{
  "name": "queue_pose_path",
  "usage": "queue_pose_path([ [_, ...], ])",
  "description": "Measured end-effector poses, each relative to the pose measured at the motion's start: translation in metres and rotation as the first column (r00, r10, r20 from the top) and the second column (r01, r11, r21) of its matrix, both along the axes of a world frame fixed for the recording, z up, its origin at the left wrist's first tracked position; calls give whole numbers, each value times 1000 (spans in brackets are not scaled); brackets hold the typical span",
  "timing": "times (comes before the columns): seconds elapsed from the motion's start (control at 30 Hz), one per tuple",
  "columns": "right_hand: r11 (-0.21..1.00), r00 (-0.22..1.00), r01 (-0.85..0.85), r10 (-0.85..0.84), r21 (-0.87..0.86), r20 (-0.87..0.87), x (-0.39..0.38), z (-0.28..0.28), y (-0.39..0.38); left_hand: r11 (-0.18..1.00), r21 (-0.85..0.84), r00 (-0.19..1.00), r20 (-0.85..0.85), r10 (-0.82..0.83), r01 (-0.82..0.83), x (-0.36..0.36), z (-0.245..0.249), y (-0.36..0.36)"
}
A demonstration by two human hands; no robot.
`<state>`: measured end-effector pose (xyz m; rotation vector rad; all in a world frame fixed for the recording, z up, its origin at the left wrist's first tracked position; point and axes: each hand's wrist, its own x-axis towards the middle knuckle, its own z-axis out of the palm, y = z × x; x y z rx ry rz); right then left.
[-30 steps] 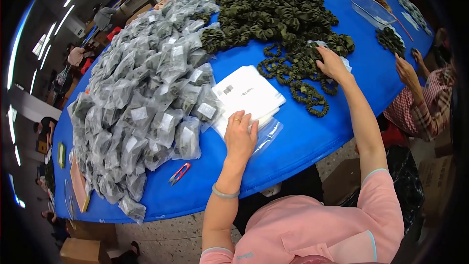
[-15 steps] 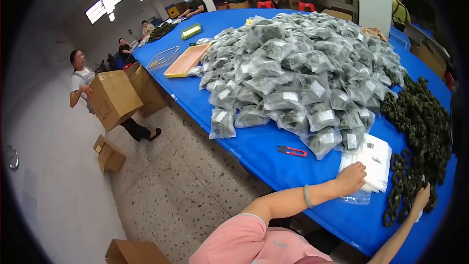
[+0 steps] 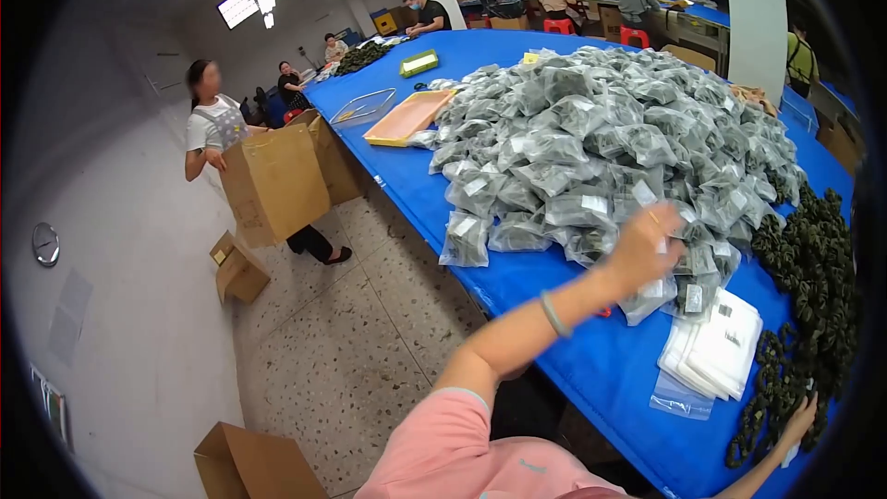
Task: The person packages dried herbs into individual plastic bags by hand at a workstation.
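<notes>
Blurred by motion, my left hand (image 3: 647, 245) is over the front of a big heap of clear plastic bags (image 3: 564, 157) with dark contents and white labels. Its fingers are bent, close to a white label. At the lower right, my right hand (image 3: 802, 420) is closed among dark green looped bundles (image 3: 808, 277); white bits show at its fingertips and below its palm, but I cannot tell what it grips. Between the hands lies a stack of white printed bags (image 3: 719, 351). Red-handled thread snips (image 3: 604, 312) are mostly hidden behind my left forearm.
The blue table (image 3: 407, 199) curves away to the back. On it are a pink tray (image 3: 413, 118), a wire rack (image 3: 363, 107) and a green box (image 3: 419, 63). At left a person holds a large carton (image 3: 277, 185). Other cartons (image 3: 245, 268) stand on the floor; several people sit farther back.
My left hand has left the white bag stack and moved up and left over the heap, covering most of the snips. My right hand stays at the dark bundles. The carton has turned; the view has shifted.
</notes>
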<state>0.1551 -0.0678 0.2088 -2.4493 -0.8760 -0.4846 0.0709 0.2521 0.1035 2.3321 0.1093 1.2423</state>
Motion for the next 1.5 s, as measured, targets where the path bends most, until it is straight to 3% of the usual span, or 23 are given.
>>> queue_pose_path([
  [0.03,1000,1000,20,-20,-5,3,13,-12,-13,993,-42,993,7,114,-114,-17,30,32],
  [0.07,999,999,42,-42,-10,7,12,-11,-14,958,135,967,73,244,-252,-28,40,81],
  [0.1,998,998,64,-64,-14,10,6,-6,-13,898,68,899,-29,437,-435,-46,61,116],
  [0.13,996,996,86,-86,-16,12,16,-17,-26,808,164,822,40,568,-566,-66,74,156],
  [0.2,991,991,132,-132,-20,21,16,-15,-30,528,337,605,186,774,-779,-116,86,248],
  [0.23,987,987,158,-157,-25,28,50,-53,-59,366,248,388,45,921,-897,-142,103,253],
  [0.27,983,983,184,-183,-29,36,98,-108,-99,296,377,317,-5,948,-878,-175,89,327],
  [0.33,971,971,236,-233,-42,53,285,-309,-244,137,25,128,-224,966,-990,-211,127,282],
  [0.47,967,968,248,-245,-55,55,293,-331,-259,-6,94,-31,-270,962,-996,-260,133,278],
  [0.57,970,971,235,-232,-63,56,290,-326,-251,-41,148,-80,-273,959,-988,-276,138,269],
  [0.7,994,984,47,-29,-101,173,285,-335,-273,-56,273,-149,-334,931,-960,-267,132,284],
  [0.73,984,986,108,-87,-143,145,228,-311,-306,-21,240,-95,-303,948,-971,-271,130,291],
  [0.77,981,986,149,-137,-128,96,232,-306,-257,34,212,-28,-281,959,-977,-258,121,300],
  [0.83,968,971,238,-238,-79,15,176,-202,-145,202,294,91,-353,931,-934,-171,81,289],
  [0.87,961,962,273,-273,-39,-9,185,-239,-205,267,328,136,-374,918,-906,-136,67,279],
  [0.9,937,932,346,-349,-42,-95,172,-224,-192,296,347,161,-368,916,-890,-113,66,274],
  [0.97,971,971,237,-237,-7,-41,203,-259,-218,231,392,105,-316,943,-891,-140,96,275],
  [1.03,988,988,150,-151,-44,-20,225,-280,-233,79,428,-25,-233,972,-900,-214,148,273],
  [1.13,996,997,69,-68,-53,24,232,-296,-239,13,425,-126,-296,947,-905,-203,160,245],
  [1.2,979,983,186,-184,-88,26,229,-299,-235,39,425,-90,-279,956,-904,-216,145,276],
  [1.27,985,986,169,-169,-19,-11,228,-299,-232,68,403,-112,-408,906,-913,-216,154,255],
  [1.37,977,975,214,-213,-15,59,276,-347,-262,26,407,-160,-416,895,-913,-235,151,267],
  [1.5,951,953,303,-301,-57,45,281,-353,-258,-20,405,-210,-432,877,-914,-262,157,278],
])
